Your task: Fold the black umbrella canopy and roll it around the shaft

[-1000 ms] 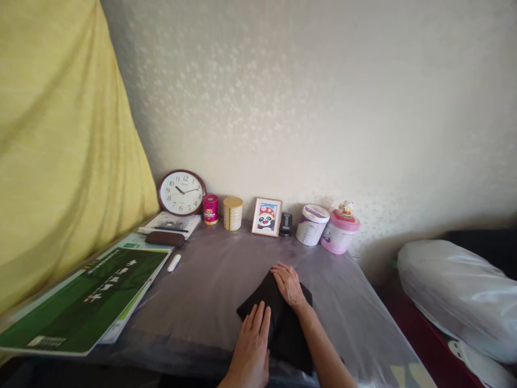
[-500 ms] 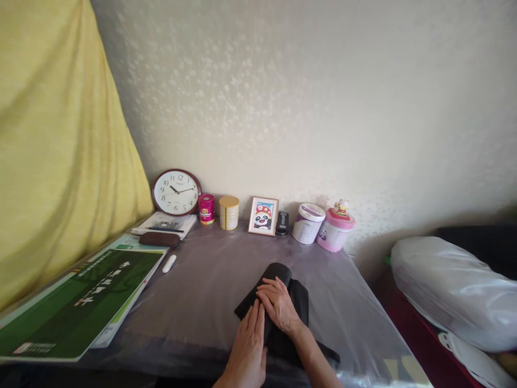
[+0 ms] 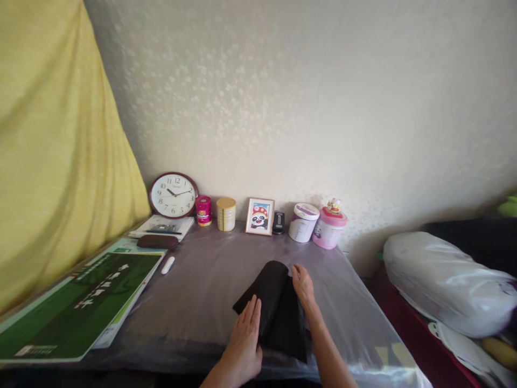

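Note:
A folded piece of black cloth, its exact kind unclear, lies near the front of the covered table. Its left part is folded over in a rounded layer, and a flatter flap spreads out to the right. My left hand rests flat on the left part near the front, fingers straight and together. At the upper right edge of the cloth, my right hand has its fingers curled in and seems to pinch the flap's edge. The fingertips are partly hidden.
Green books, a brown case and a white pen-like object lie on the left. Along the wall stand a clock, several canisters and a panda picture frame. Beyond the table's right edge is a white plastic bag.
My right hand has moved off the top of the cloth to its upper right edge. The right flap is spread wider. My left hand stays on the left part, slightly lower.

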`<state>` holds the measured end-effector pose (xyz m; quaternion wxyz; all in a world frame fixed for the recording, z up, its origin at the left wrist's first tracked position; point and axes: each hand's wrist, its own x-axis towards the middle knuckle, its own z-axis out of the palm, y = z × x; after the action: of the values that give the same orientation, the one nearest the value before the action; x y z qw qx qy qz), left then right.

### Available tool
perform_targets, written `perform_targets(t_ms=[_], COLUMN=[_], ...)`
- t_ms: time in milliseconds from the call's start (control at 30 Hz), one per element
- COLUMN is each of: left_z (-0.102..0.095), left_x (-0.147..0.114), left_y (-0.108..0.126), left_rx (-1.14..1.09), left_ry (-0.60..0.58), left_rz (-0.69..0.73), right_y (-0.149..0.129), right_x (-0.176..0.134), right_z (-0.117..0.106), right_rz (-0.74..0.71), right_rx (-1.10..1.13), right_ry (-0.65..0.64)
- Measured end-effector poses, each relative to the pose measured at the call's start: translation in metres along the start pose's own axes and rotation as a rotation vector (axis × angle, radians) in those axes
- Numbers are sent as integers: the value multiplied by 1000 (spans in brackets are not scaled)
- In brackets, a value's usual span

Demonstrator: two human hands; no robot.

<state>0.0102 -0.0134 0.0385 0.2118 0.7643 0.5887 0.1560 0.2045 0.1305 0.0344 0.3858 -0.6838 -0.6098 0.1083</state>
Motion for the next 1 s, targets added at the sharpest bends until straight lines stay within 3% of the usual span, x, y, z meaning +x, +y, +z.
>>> perform_targets(t_ms=[100, 267, 500, 733, 1000], left_z=[0, 1, 2, 1, 0], left_x=[0, 0, -2, -4, 0], left_y=[-2, 0, -1, 2, 2], left_rx=[-20, -6, 9, 15, -28], left_ry=[13, 19, 23, 20, -21], left_rz=[11, 12, 12, -3, -49], right_y=[22, 36, 18, -5, -31], right_x=[-18, -51, -72, -70, -77], right_z=[-23, -41, -40, -39, -60], right_rz=[122, 268, 274, 293, 358], right_rx=[26, 163, 264, 481, 800], right_ry=[23, -129, -147, -215, -227])
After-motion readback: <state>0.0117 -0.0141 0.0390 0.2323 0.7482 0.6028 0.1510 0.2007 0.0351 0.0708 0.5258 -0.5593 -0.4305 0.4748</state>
